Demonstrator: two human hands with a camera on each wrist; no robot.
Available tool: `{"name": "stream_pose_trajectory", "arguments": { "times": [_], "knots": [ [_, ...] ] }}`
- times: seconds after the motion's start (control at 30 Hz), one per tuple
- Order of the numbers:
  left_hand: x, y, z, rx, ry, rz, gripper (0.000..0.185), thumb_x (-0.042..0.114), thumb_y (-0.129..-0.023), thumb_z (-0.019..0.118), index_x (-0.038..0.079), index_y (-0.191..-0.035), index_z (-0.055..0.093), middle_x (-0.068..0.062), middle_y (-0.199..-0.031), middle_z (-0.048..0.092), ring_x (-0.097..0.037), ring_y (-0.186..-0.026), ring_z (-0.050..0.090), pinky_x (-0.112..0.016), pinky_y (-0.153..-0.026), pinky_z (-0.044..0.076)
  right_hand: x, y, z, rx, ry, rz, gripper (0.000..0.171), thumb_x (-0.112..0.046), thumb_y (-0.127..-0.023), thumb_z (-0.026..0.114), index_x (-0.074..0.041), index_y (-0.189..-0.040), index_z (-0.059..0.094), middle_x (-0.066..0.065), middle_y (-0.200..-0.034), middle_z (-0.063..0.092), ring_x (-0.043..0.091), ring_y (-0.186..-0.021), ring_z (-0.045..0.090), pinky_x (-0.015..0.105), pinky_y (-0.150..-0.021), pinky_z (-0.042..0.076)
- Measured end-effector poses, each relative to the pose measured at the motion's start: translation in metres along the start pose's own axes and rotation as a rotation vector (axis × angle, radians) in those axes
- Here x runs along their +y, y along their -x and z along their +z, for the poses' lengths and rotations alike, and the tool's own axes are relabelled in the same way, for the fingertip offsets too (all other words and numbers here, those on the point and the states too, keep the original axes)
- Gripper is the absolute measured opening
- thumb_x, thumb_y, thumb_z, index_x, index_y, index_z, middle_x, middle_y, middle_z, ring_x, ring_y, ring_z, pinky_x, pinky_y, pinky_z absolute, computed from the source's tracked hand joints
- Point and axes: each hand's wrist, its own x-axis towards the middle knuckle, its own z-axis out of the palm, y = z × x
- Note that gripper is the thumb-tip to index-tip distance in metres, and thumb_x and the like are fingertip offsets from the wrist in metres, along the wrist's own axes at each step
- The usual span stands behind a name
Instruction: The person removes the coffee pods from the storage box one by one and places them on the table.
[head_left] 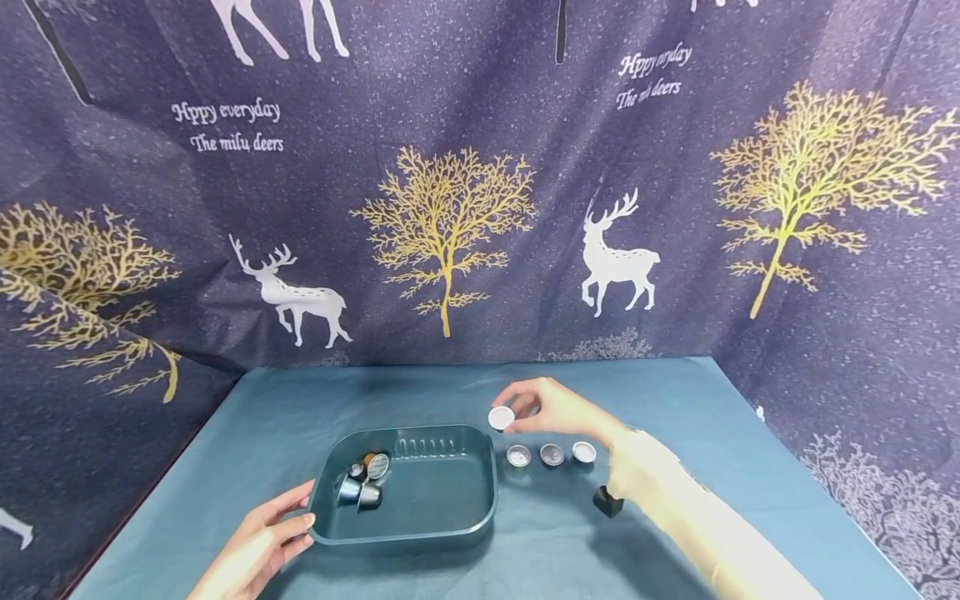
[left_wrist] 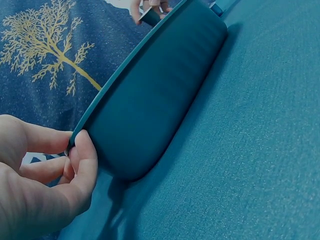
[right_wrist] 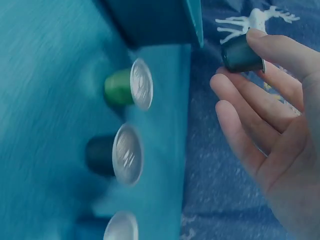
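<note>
My right hand [head_left: 557,410] pinches a dark green coffee capsule [right_wrist: 239,54] between thumb and fingers, raised just beyond the right end of a teal plastic basin. The capsule's pale foil lid faces my head camera. With thumb and fingers, my left hand [head_left: 258,540] grips the left rim of the basin [head_left: 405,542]. Several capsules lie together in the basin's left part, among them an orange-brown one [head_left: 377,466], a light blue one [head_left: 349,488] and a grey one [head_left: 370,497]. The basin stands flat on the table.
Right of the basin, three capsules stand lid up in a row: a green one [right_wrist: 119,89], a dark one [right_wrist: 100,155] and a blue one [right_wrist: 91,228]. A small black object [head_left: 607,502] shows beneath my right wrist. Behind the blue-green tablecloth [head_left: 420,392] hangs a deer-printed curtain [head_left: 480,108].
</note>
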Motion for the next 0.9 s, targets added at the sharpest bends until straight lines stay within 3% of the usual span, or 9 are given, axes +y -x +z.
{"name": "stream_pose_trajectory", "arguments": {
  "times": [0.23,0.6,0.9],
  "knots": [
    [0.001,-0.001,-0.003,-0.027,-0.013,-0.013,0.072,0.009,-0.099,0.055,-0.003,-0.157,0.014,-0.027,-0.155,0.013,-0.009,-0.104,0.053,-0.031,-0.088,0.054,0.017,0.022,-0.009,0.056,-0.013,0.046,0.034,-0.024,-0.086,0.078,-0.022,-0.119,0.068,-0.001,-0.101,0.076,0.014,-0.095,0.072,0.038,-0.090,0.056],
    [-0.001,-0.002,-0.003,-0.018,-0.008,-0.017,0.074,0.010,-0.098,0.059,-0.003,-0.157,0.016,-0.025,-0.151,0.018,-0.011,-0.105,0.055,-0.033,-0.089,0.055,0.042,0.057,-0.027,0.107,0.032,0.099,0.032,-0.028,-0.086,0.077,-0.020,-0.117,0.069,0.000,-0.099,0.077,0.013,-0.094,0.073,0.034,-0.086,0.056],
    [-0.001,-0.002,-0.002,-0.010,-0.020,-0.014,0.072,0.011,-0.098,0.058,-0.003,-0.156,0.019,-0.018,-0.141,0.032,-0.012,-0.102,0.056,-0.033,-0.087,0.054,0.060,0.079,-0.027,0.138,0.027,0.111,0.031,-0.025,-0.086,0.077,-0.016,-0.114,0.069,0.002,-0.095,0.077,0.010,-0.089,0.073,0.029,-0.081,0.056]
  ]
}}
